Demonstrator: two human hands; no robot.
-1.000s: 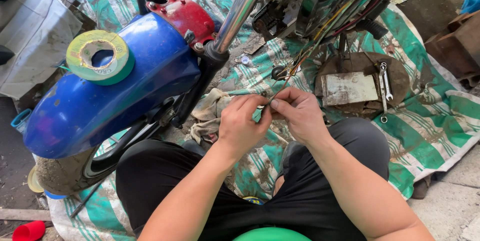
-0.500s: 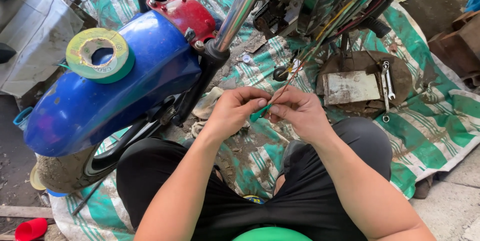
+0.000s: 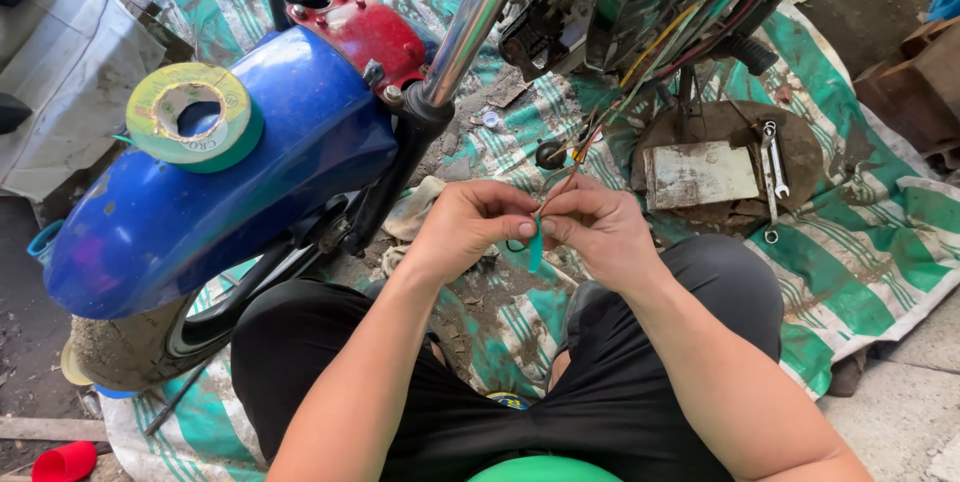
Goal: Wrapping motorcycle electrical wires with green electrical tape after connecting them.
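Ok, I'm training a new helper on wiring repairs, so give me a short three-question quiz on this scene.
1. True or false: the roll of tape rests on the blue mudguard.
2. What do the left hand and right hand pinch between them?
A. a spanner
B. a thin wire with green tape
C. a red cap
3. Fill in: the spanners lie on the striped ____.

Key
1. True.
2. B: the wire runs up to the motorcycle's loom, and the green tape strip hangs from the fingers.
3. Tarp.
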